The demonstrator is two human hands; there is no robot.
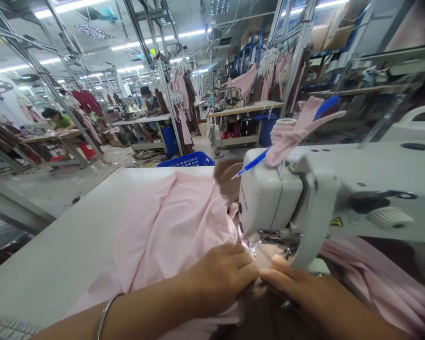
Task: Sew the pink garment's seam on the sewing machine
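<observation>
- We see both arms bare, no sleeves in view.
- Left hand (221,276): no rings or gloves that we can make out.
- Thin silver bangle (104,315) on the left forearm.
- Right hand (297,285): bare, partly blurred at the wrist.

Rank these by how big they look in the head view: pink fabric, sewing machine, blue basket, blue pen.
1. sewing machine and pink fabric: look alike, both near the camera, so unranked
2. blue basket, far off
3. blue pen
</observation>
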